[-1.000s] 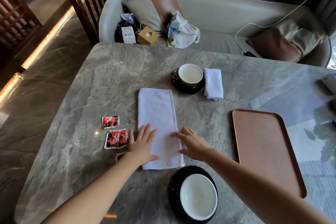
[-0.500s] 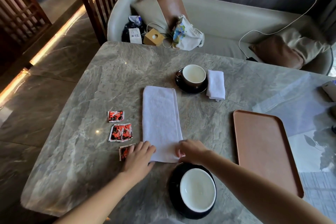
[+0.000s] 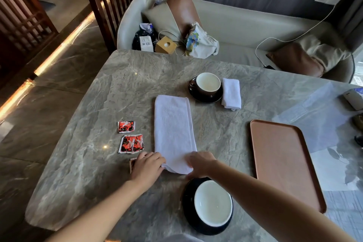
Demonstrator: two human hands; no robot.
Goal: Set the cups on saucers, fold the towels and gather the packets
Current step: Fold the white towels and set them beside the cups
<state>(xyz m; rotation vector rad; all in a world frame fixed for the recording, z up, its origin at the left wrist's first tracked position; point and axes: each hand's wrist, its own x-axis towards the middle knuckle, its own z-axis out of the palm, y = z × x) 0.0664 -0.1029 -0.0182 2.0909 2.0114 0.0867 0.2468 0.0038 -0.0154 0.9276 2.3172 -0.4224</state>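
Two hands, left hand [image 3: 147,165] and right hand [image 3: 200,164], pinch the near corners of the white towel [image 3: 173,131] lying on the desk [image 3: 117,88] just beyond the near cup [image 3: 213,202], seemingly ready to fold it.

Single head-worn wide-angle view, looking forward and down across table [image 3: 125,88], close above hands.

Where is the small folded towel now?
Head view: the small folded towel lies far on the table, just right of the far cup and saucer.
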